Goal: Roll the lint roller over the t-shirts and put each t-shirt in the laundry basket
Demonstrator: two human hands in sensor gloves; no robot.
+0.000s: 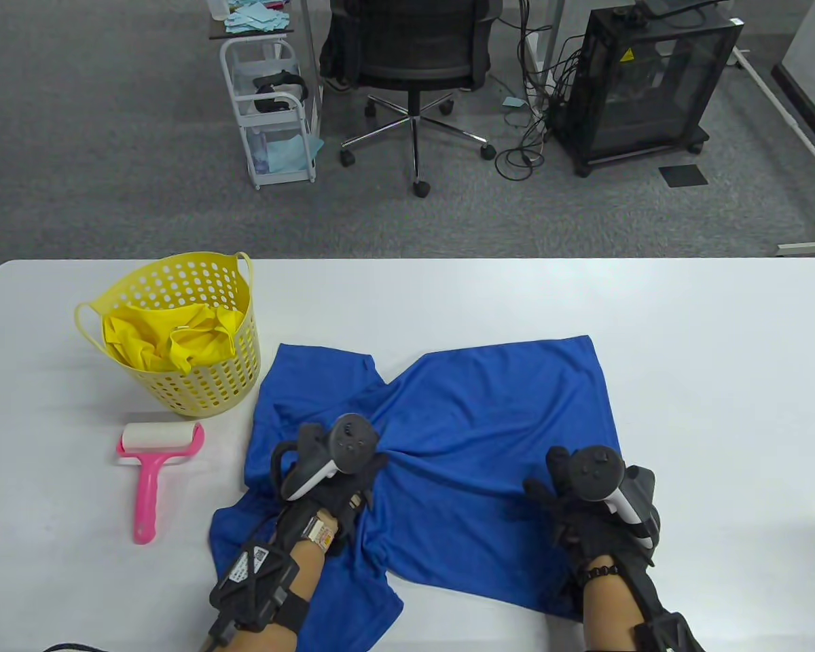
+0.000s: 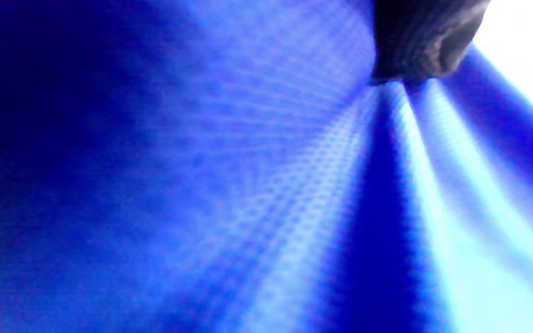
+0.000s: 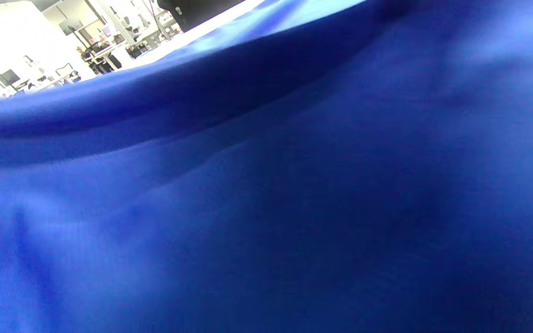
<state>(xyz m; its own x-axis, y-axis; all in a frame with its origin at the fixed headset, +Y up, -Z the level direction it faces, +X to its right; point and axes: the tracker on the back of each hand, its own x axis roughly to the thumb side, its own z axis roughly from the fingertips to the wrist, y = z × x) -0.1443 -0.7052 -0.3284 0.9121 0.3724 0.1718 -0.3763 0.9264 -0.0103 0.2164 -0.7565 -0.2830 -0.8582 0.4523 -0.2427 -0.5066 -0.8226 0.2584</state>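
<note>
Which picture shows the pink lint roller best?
The table view. The lint roller lies whole on the table there, beside the yellow basket and left of the blue t-shirt. Both wrist views show only blue cloth close up, no roller.

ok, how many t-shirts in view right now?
2. A blue t-shirt lies spread on the table under both hands; a yellow t-shirt sits bunched in the laundry basket. More could be hidden beneath it.
</note>
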